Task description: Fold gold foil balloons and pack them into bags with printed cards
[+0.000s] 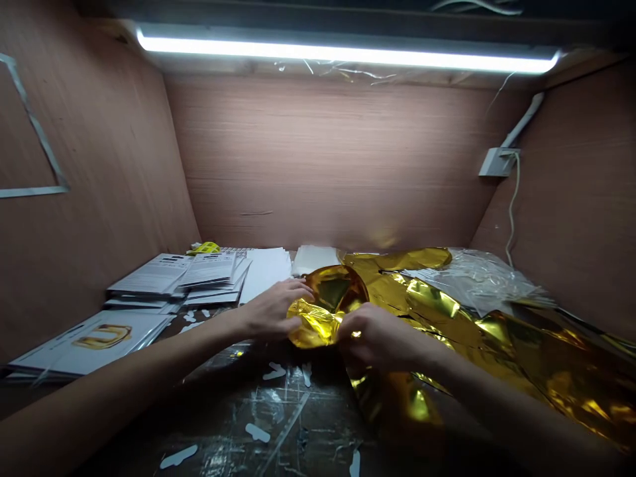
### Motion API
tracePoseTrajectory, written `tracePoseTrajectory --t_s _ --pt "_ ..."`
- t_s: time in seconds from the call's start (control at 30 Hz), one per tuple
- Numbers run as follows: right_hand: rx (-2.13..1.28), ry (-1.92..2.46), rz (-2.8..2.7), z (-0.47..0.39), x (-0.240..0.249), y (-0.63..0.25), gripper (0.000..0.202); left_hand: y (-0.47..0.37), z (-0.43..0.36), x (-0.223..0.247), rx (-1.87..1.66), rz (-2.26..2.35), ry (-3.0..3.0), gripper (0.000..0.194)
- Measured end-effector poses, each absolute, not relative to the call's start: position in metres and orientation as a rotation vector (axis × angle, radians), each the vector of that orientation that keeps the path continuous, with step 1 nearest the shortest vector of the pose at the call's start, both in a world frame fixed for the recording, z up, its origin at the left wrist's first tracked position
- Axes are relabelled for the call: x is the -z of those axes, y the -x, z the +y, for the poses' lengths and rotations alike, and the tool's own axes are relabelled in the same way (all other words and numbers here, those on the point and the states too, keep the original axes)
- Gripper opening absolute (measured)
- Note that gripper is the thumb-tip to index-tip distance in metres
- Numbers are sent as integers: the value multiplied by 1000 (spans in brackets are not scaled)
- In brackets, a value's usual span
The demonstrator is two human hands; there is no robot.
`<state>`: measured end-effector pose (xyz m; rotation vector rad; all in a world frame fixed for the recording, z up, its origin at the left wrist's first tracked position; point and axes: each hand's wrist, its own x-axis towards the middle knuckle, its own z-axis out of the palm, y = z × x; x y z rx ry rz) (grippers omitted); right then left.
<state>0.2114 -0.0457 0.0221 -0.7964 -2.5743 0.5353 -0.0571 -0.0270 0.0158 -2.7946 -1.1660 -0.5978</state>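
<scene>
Here, nearest first:
Tabletop: the dark, glossy work surface (278, 424) is streaked with clear tape and dotted with small white paper scraps (258, 432).
Left hand: the left hand (271, 310) comes in from the lower left on a long bare forearm, palm down, fingers curled over the left edge of the crumpled shiny gold foil balloon piece (325, 311), gripping it.
Right hand: the right hand (370, 334) comes in from the lower right, knuckles up, fingers closed and pinching the same foil piece at its right edge, touching it just beside the left hand.
Foil piece: it sits at the table's centre between both hands, bunched into a rounded fold; its long axis cannot be told.
Foil heap: the loose pile of gold foil sheets (497, 331) runs from the hands away to the right and lower right.
Cards: white printed cards (94, 341), the front one showing a gold curved shape, lie at the left; the print is too small to read.
Further stacks: more white printed card stacks (199, 271) and plain white sheets (265, 268) sit toward the back wall.
Plastic: clear crinkled plastic bags (477, 275) lie behind the foil heap.
Far: a white strip light (348, 56) glows along the top of the brown wooden booth wall (322, 159).
</scene>
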Motion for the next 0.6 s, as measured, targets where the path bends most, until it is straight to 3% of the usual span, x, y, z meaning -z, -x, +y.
tracePoseTrajectory --t_s 0.1,0.2,0.27,0.33,0.37,0.5,0.6 --pt "-811 796 -2260 -26 -32 -224 17 64 -36 -15 795 -1035 3007 67" --pt "-959 734 -2020 -12 -36 -232 25 59 -44 -16 1056 -981 3052 69" --pt "-846 744 -2026 -11 -35 -233 27 52 -47 -15 1139 -932 3041 55" --pt "-561 801 -2093 -15 -35 -232 25 45 -47 -12 1241 -983 2914 28" --pt "-401 816 -2125 -18 -35 -231 23 44 -46 -11 1310 -1041 2816 24" --pt "-24 792 -2214 -26 -37 -228 16 47 -44 -8 1609 -1204 2581 28" --pt "-64 799 -2243 -23 -39 -232 20 51 -49 -11 1811 -1177 2490 26"
